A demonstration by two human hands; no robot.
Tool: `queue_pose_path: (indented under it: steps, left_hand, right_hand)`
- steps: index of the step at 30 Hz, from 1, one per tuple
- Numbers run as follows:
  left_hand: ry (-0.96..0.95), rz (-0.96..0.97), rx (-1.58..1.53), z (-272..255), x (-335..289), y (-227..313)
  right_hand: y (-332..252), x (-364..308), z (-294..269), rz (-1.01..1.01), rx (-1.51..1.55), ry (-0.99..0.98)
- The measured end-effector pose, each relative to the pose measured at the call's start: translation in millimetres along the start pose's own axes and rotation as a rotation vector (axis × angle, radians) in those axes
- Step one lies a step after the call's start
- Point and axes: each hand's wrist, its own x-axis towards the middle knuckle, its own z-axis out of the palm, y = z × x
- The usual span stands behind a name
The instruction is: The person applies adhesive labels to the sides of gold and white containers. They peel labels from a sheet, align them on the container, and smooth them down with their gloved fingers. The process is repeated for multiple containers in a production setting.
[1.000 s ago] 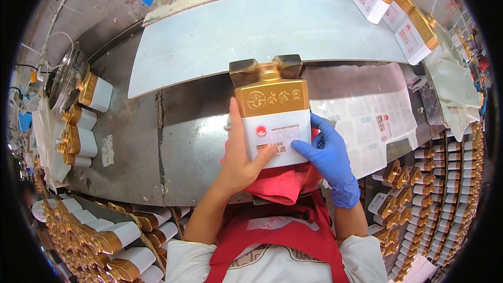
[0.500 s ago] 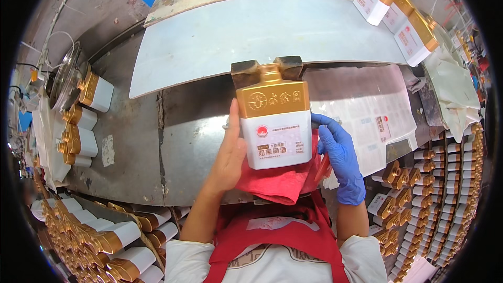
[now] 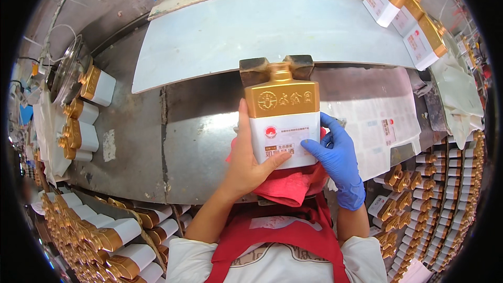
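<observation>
A flat bottle [image 3: 285, 126] with a gold shoulder and neck and a white body is upright in front of me, its printed face toward me. My bare left hand [image 3: 246, 160] grips its left side, thumb laid across the lower front. From the right, my right hand [image 3: 335, 154] in a blue glove holds it, thumb on the front and the other fingers at the side and behind. The bottle's neck lies between two dark, worn blocks [image 3: 255, 71]. A red cloth [image 3: 287, 186] is bunched below the bottle's base.
A pale board [image 3: 251, 31] spans the back of the metal bench [image 3: 115, 141]. Printed sheets [image 3: 361, 110] lie to the right. Similar bottles stand at the back right [image 3: 385, 1] and left [image 3: 98, 85]. Many more fill both lower sides, including rows [image 3: 453, 189] on the right.
My left thumb has come across the bottle's front. My right hand has moved up from the red material beside the bottle onto the bottle itself. The view has shifted slightly.
</observation>
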Motion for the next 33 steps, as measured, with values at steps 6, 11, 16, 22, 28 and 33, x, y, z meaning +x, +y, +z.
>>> queue_pose_path:
  steps: [6,11,16,22,28,33]
  left_hand:
    - [-0.02,-0.012,0.071,-3.9,1.0,-0.8]
    - [-0.063,-0.049,0.079,-11.2,-0.3,-2.0]
    - [-0.06,-0.007,0.071,-18.8,0.0,-4.7]
    - [-0.059,0.056,0.416,-14.9,2.5,-4.8]
    - [-0.111,0.072,0.313,-19.7,2.6,-3.8]
    - [-0.106,0.101,0.417,-24.8,0.6,-8.5]
  right_hand:
    - [-1.6,-2.4,1.9,-0.023,-0.022,-0.004]
    - [-1.9,-4.2,5.4,-0.064,-0.039,0.008]
    - [-1.8,-4.3,-1.9,-0.092,0.005,0.01]
    - [-5.7,-9.7,0.3,-0.145,-0.061,0.007]
    - [-1.2,-5.6,-9.4,-0.126,-0.004,-0.087]
    - [-9.1,-9.7,-6.3,-0.073,-0.076,-0.083]
